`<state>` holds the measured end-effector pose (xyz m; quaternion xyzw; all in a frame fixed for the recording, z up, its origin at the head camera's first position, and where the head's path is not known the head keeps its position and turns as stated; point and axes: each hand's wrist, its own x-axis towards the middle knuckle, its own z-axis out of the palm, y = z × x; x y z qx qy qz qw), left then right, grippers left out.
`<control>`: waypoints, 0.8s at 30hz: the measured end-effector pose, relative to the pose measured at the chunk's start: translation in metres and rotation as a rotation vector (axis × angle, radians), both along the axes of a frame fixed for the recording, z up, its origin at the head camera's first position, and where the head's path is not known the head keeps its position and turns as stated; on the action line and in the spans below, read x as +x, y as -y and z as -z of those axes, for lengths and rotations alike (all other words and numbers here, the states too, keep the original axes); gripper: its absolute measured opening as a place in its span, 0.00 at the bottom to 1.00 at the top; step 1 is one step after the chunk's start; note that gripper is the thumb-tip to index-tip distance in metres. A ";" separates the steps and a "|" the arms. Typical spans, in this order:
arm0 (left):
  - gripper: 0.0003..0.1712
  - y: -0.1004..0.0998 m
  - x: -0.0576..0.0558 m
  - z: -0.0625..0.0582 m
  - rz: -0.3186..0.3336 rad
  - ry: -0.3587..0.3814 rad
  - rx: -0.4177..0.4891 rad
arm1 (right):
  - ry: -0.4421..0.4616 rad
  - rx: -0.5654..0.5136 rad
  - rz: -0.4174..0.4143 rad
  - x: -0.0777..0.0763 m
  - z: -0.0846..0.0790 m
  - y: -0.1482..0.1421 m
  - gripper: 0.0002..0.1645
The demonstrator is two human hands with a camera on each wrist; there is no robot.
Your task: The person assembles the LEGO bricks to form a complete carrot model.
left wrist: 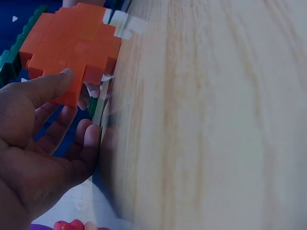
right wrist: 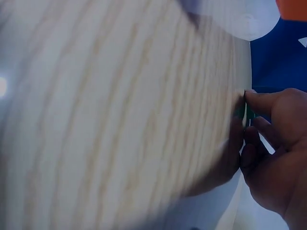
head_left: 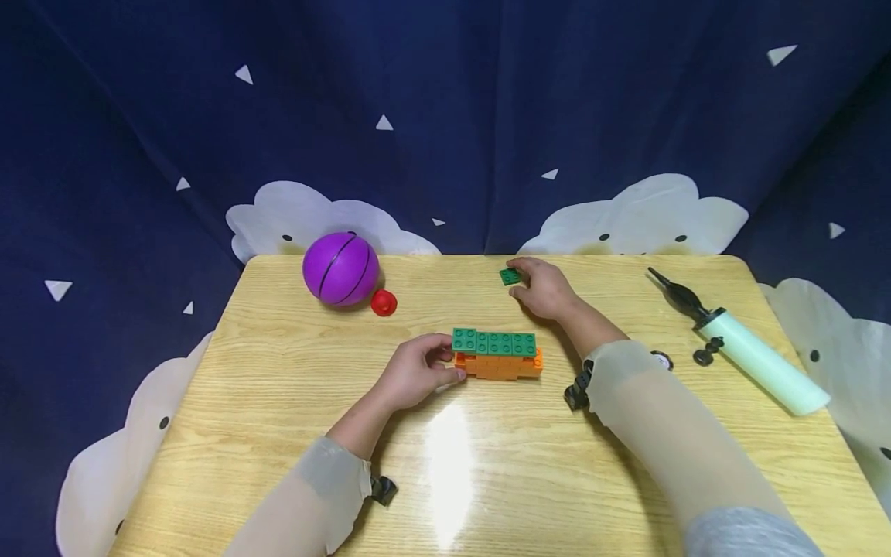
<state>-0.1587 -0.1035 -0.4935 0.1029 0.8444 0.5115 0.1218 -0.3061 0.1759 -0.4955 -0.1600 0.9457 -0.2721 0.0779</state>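
Note:
A toy-brick build (head_left: 497,365) of orange bricks with a row of green studded bricks on top stands near the middle of the table. My left hand (head_left: 420,371) grips its left end. In the left wrist view, the thumb lies on the stepped orange face, with fingers behind it. Near the far edge, my right hand (head_left: 546,290) is at a small green brick (head_left: 510,276) on the table. Thumb and index finger are spread around that brick, the thumb slightly apart from it. The right wrist view shows a sliver of the green brick (right wrist: 250,114) between the digits.
A purple ball (head_left: 341,269) and a small red hat-shaped piece (head_left: 384,302) are at the back left. On the right lie a pale green hand pump (head_left: 762,360), a small black piece (head_left: 708,352) and a round disc (head_left: 662,360) partly behind the right sleeve. A dark curtain hangs behind.

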 end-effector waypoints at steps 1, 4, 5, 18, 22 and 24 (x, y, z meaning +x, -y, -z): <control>0.32 0.000 0.000 0.000 0.001 -0.001 -0.002 | -0.001 0.001 0.002 0.000 0.000 0.000 0.32; 0.32 -0.001 0.000 -0.001 0.000 -0.001 -0.010 | -0.013 0.004 0.003 0.001 0.002 0.001 0.29; 0.32 -0.001 0.000 -0.001 -0.002 -0.001 -0.012 | -0.018 0.005 0.001 0.001 0.003 0.002 0.27; 0.32 -0.003 0.000 -0.004 0.008 0.000 -0.019 | -0.058 -0.052 0.017 0.018 0.003 -0.008 0.22; 0.32 -0.003 0.001 -0.005 0.010 -0.003 -0.027 | -0.048 -0.072 0.029 0.025 -0.001 -0.009 0.22; 0.32 -0.004 0.000 -0.006 0.012 -0.003 -0.027 | -0.052 -0.072 0.030 0.029 -0.003 -0.011 0.22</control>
